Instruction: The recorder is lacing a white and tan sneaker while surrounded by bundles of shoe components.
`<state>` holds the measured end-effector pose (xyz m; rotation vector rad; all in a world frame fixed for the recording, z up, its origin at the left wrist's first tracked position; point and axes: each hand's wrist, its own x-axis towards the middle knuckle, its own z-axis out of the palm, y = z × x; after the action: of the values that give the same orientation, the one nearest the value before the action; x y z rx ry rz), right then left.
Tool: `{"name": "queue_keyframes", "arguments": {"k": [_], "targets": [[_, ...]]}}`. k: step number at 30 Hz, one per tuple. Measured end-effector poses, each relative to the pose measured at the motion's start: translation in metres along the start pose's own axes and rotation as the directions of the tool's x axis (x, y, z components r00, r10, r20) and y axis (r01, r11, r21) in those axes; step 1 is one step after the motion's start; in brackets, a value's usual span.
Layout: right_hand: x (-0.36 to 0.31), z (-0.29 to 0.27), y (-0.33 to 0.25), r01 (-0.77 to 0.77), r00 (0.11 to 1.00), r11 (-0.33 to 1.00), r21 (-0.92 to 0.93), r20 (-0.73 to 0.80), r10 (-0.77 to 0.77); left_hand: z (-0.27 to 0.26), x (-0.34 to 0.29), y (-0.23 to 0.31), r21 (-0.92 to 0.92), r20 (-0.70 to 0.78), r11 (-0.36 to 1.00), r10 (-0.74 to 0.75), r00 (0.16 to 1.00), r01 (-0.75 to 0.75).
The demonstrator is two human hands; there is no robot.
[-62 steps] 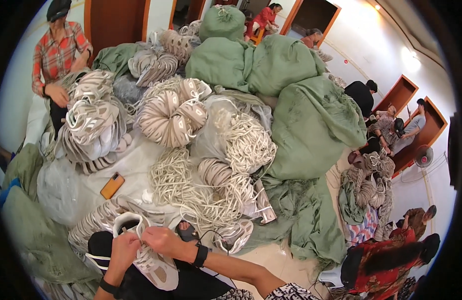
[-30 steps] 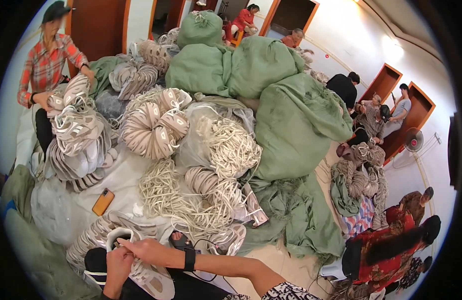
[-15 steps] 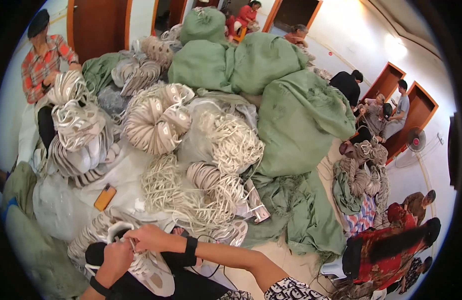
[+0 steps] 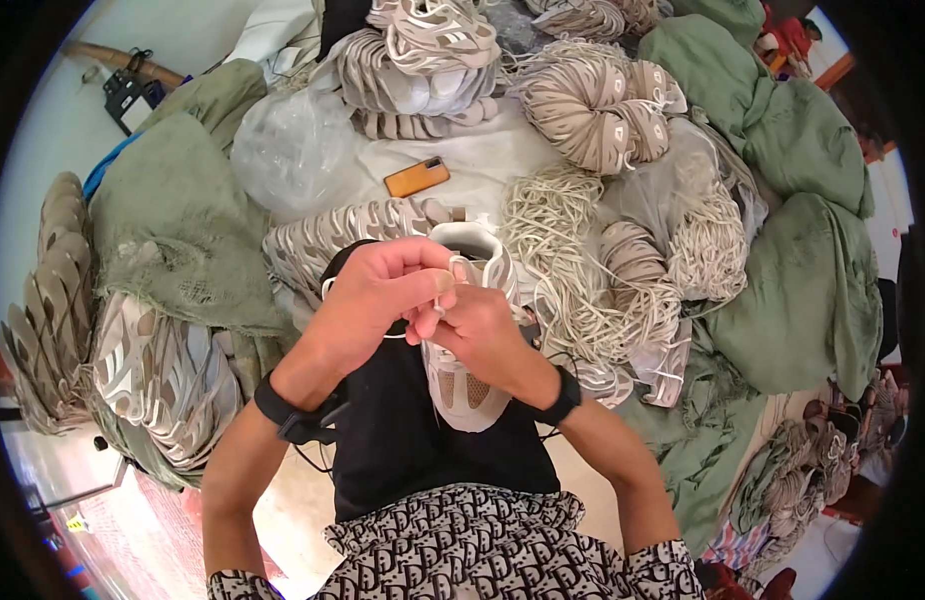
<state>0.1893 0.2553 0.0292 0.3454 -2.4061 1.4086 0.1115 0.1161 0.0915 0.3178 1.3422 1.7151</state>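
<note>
A beige and white sneaker [image 4: 468, 395] lies across my lap, its toe toward me and its padded collar facing away. My left hand [image 4: 388, 290] pinches a white shoelace [image 4: 456, 262] between thumb and fingers, just above the shoe's opening. Close against it, my right hand [image 4: 483, 325] has its fingers curled at the same lace. The fingertips overlap, so the exact grip of the right one is partly hidden. Both hands cover the shoe's tongue and most of its eyelets.
Beyond the shoe lie a row of stacked shoe uppers [image 4: 353, 230], an orange phone [image 4: 418, 177] and a heap of loose white laces [image 4: 553, 230]. Bundled uppers [image 4: 598, 110] sit farther back. Green sacks [image 4: 798, 290] rise on the right; another green sack [image 4: 173, 210] is on the left.
The view has swung down and to the left, bringing my lap to the middle. My hands stay together at the sneaker, with the lace now pinched between them above it.
</note>
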Motion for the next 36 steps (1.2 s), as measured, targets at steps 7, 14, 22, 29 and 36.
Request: {"name": "queue_keyframes", "arguments": {"k": [7,14,22,29,36], "targets": [[-0.013,-0.081,0.038,-0.241,0.85,0.495,0.835,-0.064,0.523,-0.037,-0.014,-0.018,-0.634,-0.215,0.653,0.364,0.906,-0.413],[-0.029,-0.146,0.081,-0.054,0.737,0.437,0.898,-0.26,0.624,-0.193,-0.049,-0.012,-0.257,-0.637,0.49,0.562,0.527,-0.833],[-0.054,-0.212,0.084,-0.444,0.73,0.876,0.188,-0.492,0.475,-0.215,-0.044,-0.004,0.316,-0.737,0.774,0.565,0.372,-0.549],[-0.074,-0.275,0.098,-0.23,0.68,0.855,0.464,-0.552,0.483,-0.205,-0.018,0.018,0.029,-0.719,0.776,0.455,0.526,-0.63],[-0.074,-0.28,0.1,0.086,0.857,0.392,0.916,-0.269,0.44,-0.233,-0.034,0.045,-0.143,-0.463,0.698,0.579,0.671,-0.702]]}}
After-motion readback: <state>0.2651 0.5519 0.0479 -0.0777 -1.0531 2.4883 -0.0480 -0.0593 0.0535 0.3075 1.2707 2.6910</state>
